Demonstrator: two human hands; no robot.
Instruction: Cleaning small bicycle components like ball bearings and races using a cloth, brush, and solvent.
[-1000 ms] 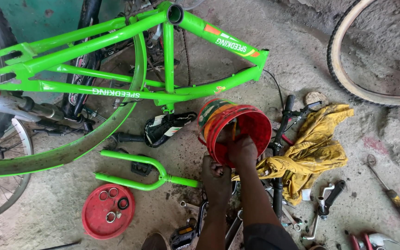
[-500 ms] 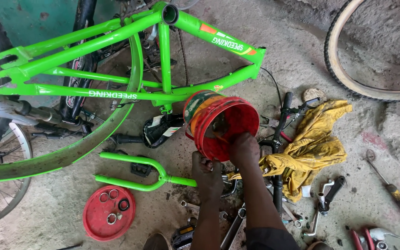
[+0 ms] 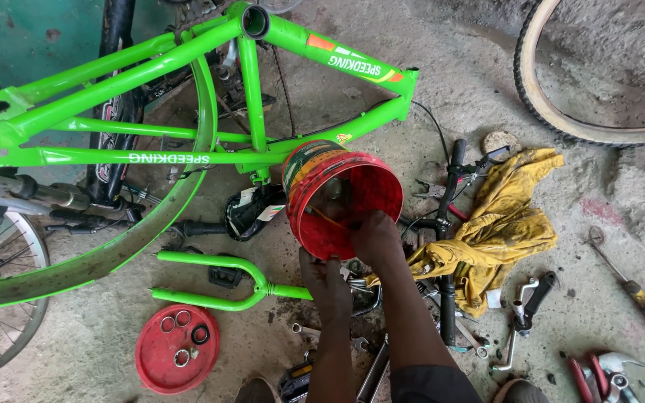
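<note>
Seen from the head camera, a red plastic bucket (image 3: 341, 195) is tipped on its side on the concrete floor (image 3: 449, 82), just below the green bicycle frame (image 3: 188, 97), its mouth turned toward the person so that the inside can be reached. The left hand (image 3: 324, 277) is closed on the lower rim, which steadies the bucket at that tilt. The right hand (image 3: 375, 237) is curled over the rim and reaches inside; whether anything is pinched cannot be told. A red lid (image 3: 177, 348) holding small rings lies nearby beside a green fork (image 3: 218, 280). A yellow rag (image 3: 498, 224) is draped over black handlebars (image 3: 451, 224).
</note>
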